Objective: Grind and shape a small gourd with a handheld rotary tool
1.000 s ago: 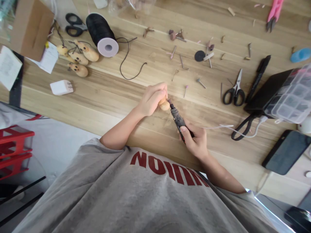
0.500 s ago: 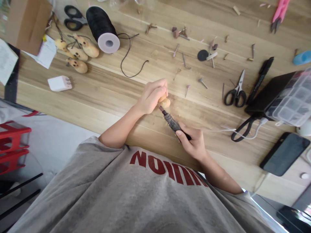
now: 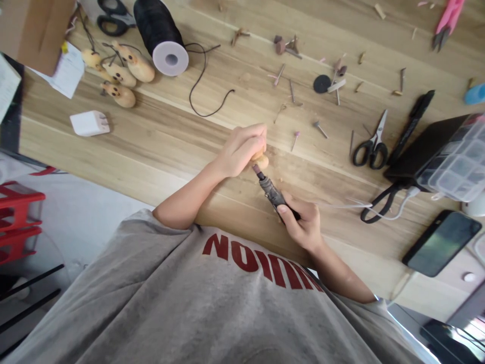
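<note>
My left hand (image 3: 245, 150) is closed around a small rounded wooden piece (image 3: 262, 162), whose lower end shows below the fingers. My right hand (image 3: 304, 218) grips a dark rotary tool (image 3: 272, 194) pointing up and left. Its brownish tip (image 3: 257, 169) is at the wooden piece, touching it or very close. Several rotary bits lie loose beyond the hands, among them a pink-headed one (image 3: 296, 134) and a black disc (image 3: 322, 84).
Left on the wooden table (image 3: 159, 169) are a black cord spool (image 3: 161, 35), carved wooden figures (image 3: 127, 60) and a white charger (image 3: 90, 123). Scissors (image 3: 373, 146), a marker (image 3: 415, 119), a black box (image 3: 428, 146), a clear organizer (image 3: 460, 164) and a phone (image 3: 441, 242) lie right.
The view has shifted and tilted slightly. Both hands appear a little farther right in the picture, with the same holds on the wooden piece and the tool.
</note>
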Available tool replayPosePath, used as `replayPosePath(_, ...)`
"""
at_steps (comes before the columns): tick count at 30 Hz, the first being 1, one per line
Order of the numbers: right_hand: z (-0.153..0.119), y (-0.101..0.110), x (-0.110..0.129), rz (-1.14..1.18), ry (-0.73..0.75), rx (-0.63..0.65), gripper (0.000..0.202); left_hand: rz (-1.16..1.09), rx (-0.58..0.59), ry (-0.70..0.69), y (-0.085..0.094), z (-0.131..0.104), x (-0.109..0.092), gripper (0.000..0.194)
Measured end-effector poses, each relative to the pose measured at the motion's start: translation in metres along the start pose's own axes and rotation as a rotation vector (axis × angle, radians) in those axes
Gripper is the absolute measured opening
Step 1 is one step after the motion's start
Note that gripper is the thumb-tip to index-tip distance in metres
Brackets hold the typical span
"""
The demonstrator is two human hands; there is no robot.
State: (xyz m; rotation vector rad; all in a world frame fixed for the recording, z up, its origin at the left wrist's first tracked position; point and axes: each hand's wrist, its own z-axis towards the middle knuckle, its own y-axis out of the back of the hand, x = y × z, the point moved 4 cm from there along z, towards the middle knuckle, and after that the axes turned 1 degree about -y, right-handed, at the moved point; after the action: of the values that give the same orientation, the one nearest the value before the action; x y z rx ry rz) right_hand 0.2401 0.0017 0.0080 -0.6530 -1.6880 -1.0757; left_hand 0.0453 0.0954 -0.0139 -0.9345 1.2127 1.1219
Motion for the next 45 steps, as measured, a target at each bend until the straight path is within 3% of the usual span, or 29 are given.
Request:
replayPosePath(5,-0.0016,0.0036,-0.0074,0.051,-0.084,-0.085,0.031,-0.002,-0.007,-0.006,-0.0019,-0.0022,-0.0057,0.051)
replayPosePath(11,0.0003,-0.0019,0.0004,-0.005,0.02,0.005,0.026,-0.055,-0.009,-0.007,-0.0023,-0.0016,-0.0009,0.047)
replayPosePath(14,-0.0017,0.0011,-0.0023,0.023,-0.013,-0.036,0.027,-0.068,0.039,-0.012,-0.0051,-0.0018,-0.0006,0.046)
replayPosePath(18,-0.0017,0.0045,-0.007,0.044,-0.076,-0.074,0.028,-0.037,0.002,-0.032,-0.0024,-0.0016,-0.0041,0.048)
replayPosePath(24,0.0004,-0.0021,-0.0003,0.004,-0.004,0.034,0.03,-0.049,0.012,-0.004,-0.0016,-0.0009,-0.0015,0.047)
replayPosePath(30,-0.0031,0.0035,-0.0069,0.04,-0.067,-0.074,0.03,-0.045,0.031,0.0,-0.0036,-0.0017,-0.0043,0.047)
replayPosePath(34,-0.0003,0.0005,-0.0027,0.001,-0.027,-0.025,0.031,-0.068,-0.006,-0.004,-0.0015,-0.0024,-0.0055,0.043)
replayPosePath(37,-0.001,-0.0021,0.0008,0.006,0.021,0.011,0.028,-0.052,0.032,-0.011,-0.003,-0.003,-0.0029,0.042)
replayPosePath(42,-0.0035,0.0031,-0.006,0.033,-0.058,-0.079,0.026,0.008,0.054,-0.051,-0.0035,-0.0033,-0.0037,0.045)
replayPosePath(45,-0.0011,0.0024,-0.0052,0.004,-0.057,-0.055,0.03,-0.028,0.016,-0.044,-0.0011,-0.0028,-0.0052,0.045)
